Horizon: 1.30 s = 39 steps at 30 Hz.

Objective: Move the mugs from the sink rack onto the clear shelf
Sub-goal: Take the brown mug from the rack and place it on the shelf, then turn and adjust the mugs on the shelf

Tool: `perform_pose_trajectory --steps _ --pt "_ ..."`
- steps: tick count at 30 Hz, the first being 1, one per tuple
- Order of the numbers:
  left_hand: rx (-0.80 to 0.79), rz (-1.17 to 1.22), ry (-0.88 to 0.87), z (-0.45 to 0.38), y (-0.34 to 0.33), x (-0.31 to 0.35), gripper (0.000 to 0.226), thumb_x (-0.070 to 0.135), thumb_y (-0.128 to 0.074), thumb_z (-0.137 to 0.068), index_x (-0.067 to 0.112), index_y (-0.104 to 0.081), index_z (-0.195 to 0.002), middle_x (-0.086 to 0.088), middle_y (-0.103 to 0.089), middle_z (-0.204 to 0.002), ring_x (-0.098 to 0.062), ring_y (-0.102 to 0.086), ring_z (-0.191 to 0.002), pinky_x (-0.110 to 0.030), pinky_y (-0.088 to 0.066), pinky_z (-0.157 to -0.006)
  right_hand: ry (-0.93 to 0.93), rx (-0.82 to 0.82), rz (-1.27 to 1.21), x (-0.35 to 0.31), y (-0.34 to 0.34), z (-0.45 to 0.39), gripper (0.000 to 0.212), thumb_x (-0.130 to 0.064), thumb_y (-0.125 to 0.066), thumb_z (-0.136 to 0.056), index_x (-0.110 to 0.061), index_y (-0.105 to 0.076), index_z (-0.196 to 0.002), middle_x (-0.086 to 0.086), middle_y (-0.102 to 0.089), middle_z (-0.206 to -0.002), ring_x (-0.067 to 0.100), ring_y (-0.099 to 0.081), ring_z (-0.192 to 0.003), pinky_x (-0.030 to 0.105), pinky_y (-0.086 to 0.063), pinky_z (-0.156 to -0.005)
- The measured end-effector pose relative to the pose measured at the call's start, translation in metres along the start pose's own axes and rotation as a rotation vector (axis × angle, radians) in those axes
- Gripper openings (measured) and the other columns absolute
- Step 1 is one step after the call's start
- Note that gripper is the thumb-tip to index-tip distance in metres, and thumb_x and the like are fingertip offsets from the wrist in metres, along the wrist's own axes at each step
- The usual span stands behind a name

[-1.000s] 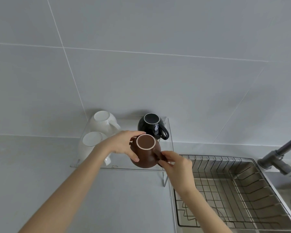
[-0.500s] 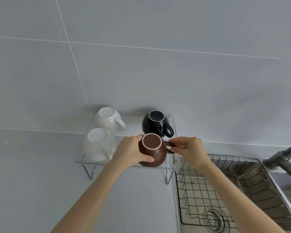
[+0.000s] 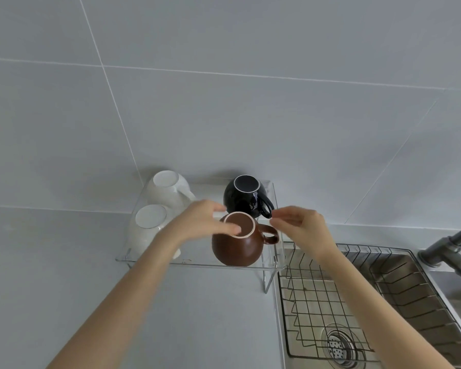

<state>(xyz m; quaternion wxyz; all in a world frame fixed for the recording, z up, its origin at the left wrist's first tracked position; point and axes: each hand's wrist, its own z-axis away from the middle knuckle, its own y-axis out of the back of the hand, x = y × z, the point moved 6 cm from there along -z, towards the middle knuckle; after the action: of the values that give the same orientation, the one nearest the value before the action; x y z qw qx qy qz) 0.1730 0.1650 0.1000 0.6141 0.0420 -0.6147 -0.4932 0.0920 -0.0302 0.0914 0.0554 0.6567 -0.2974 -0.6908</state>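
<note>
A brown mug [image 3: 236, 246] stands upside down at the front right of the clear shelf [image 3: 197, 263], handle pointing right. Behind it sits a black mug [image 3: 244, 197], also inverted. Two white mugs stand upside down on the shelf's left side, one at the back [image 3: 168, 191] and one at the front [image 3: 147, 230]. My left hand [image 3: 200, 221] hovers just left of the brown mug with fingers spread, a fingertip over its base. My right hand [image 3: 301, 223] is open beside the handle, apart from it. The wire sink rack [image 3: 328, 302] holds no mugs.
The steel sink with its drain [image 3: 339, 346] lies under the rack at the lower right. A grey faucet [image 3: 453, 249] reaches in from the right edge. Grey tiled wall rises behind the shelf, and grey countertop [image 3: 51, 275] spreads to the left.
Both hands carried the brown mug onto the shelf's front right, set it down and let go. The fingers have now opened and drawn slightly away from it.
</note>
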Motion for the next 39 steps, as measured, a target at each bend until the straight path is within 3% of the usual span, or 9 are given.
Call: perform_pose_trajectory --steps 4,6,8,11,15,18,24,31,39 --pt "0.064 0.207 -0.055 -0.038 0.026 0.011 0.060 0.010 -0.070 -0.075 0.011 -0.046 -0.129 -0.008 -0.049 -0.138 -0.019 -0.046 -0.127 -0.025 -0.034 -0.100 0.008 0.239 0.053 -0.009 0.006 -0.017 0.020 -0.011 -0.065 -0.078 -0.009 -0.068 -0.097 0.004 -0.072 -0.087 0.004 -0.064 -0.074 0.002 -0.045 -0.068" --pt "0.065 0.239 -0.057 -0.056 0.024 0.012 0.072 0.005 -0.072 -0.072 0.009 -0.038 -0.135 -0.008 -0.042 -0.144 -0.019 -0.040 -0.131 -0.026 -0.031 -0.103 -0.018 0.206 0.099 -0.010 -0.005 -0.023 0.027 -0.012 -0.067 -0.076 -0.005 -0.066 -0.102 0.011 -0.072 -0.093 0.017 -0.064 -0.083 0.021 -0.050 -0.078" --pt "0.039 0.225 -0.055 -0.071 0.016 0.011 0.081 0.004 -0.075 -0.068 0.010 -0.033 -0.137 -0.006 -0.037 -0.146 -0.018 -0.035 -0.134 -0.027 -0.029 -0.106 -0.017 0.162 0.169 -0.009 -0.018 -0.029 0.021 -0.014 -0.068 -0.074 -0.007 -0.066 -0.093 0.011 -0.070 -0.081 0.025 -0.062 -0.078 0.034 -0.051 -0.074" --pt "-0.006 0.259 -0.085 -0.086 0.004 0.008 0.069 0.001 -0.076 -0.062 0.015 -0.051 -0.124 -0.005 -0.056 -0.131 -0.018 -0.047 -0.126 -0.027 -0.035 -0.101 0.013 0.145 0.290 -0.006 -0.027 -0.036 0.005 -0.009 -0.059 -0.076 -0.008 -0.058 -0.071 0.008 -0.057 -0.057 0.029 -0.049 -0.060 0.036 -0.039 -0.054" --pt "0.042 0.252 -0.119 -0.090 0.003 0.004 0.056 0.006 -0.081 -0.056 0.023 -0.062 -0.106 0.000 -0.068 -0.111 -0.015 -0.058 -0.111 -0.030 -0.042 -0.096 0.023 0.098 0.294 0.000 -0.025 -0.045 0.010 -0.004 -0.057 -0.079 -0.004 -0.066 -0.083 0.019 -0.069 -0.073 0.037 -0.060 -0.072 0.044 -0.053 -0.066" --pt "0.153 0.155 -0.121 -0.083 0.007 0.006 0.055 0.014 -0.084 -0.052 0.022 -0.066 -0.103 0.000 -0.072 -0.105 -0.016 -0.062 -0.103 -0.032 -0.045 -0.091 0.043 0.071 0.251 -0.003 -0.022 -0.053 0.014 -0.001 -0.059 -0.077 -0.006 -0.070 -0.086 0.019 -0.073 -0.081 0.035 -0.066 -0.082 0.045 -0.054 -0.077" --pt "0.402 0.073 -0.060 -0.068 0.011 0.008 0.046 0.023 -0.085 -0.050 0.016 -0.070 -0.094 -0.003 -0.074 -0.089 -0.017 -0.065 -0.084 -0.029 -0.048 -0.075 0.056 0.035 0.251 -0.012 -0.021 -0.078 0.023 0.008 -0.058 -0.072 -0.005 -0.071 -0.087 0.018 -0.074 -0.086 0.034 -0.066 -0.088 0.045 -0.053 -0.084" --pt "0.448 0.064 -0.045 -0.068 0.010 0.008 0.039 0.025 -0.084 -0.052 0.018 -0.072 -0.088 -0.003 -0.075 -0.086 -0.015 -0.066 -0.080 -0.025 -0.047 -0.069 0.058 0.024 0.251 -0.009 -0.018 -0.085 0.024 0.009 -0.058 -0.072 -0.006 -0.071 -0.087 0.015 -0.075 -0.087 0.030 -0.068 -0.087 0.034 -0.053 -0.084" --pt "0.456 0.086 -0.033 -0.066 0.007 0.005 0.042 0.026 -0.084 -0.052 0.017 -0.071 -0.090 -0.002 -0.075 -0.087 -0.013 -0.065 -0.078 -0.022 -0.045 -0.067 0.078 0.044 0.223 -0.004 -0.019 -0.082 0.026 0.009 -0.057 -0.075 -0.005 -0.070 -0.092 0.016 -0.074 -0.089 0.031 -0.067 -0.089 0.041 -0.053 -0.088"
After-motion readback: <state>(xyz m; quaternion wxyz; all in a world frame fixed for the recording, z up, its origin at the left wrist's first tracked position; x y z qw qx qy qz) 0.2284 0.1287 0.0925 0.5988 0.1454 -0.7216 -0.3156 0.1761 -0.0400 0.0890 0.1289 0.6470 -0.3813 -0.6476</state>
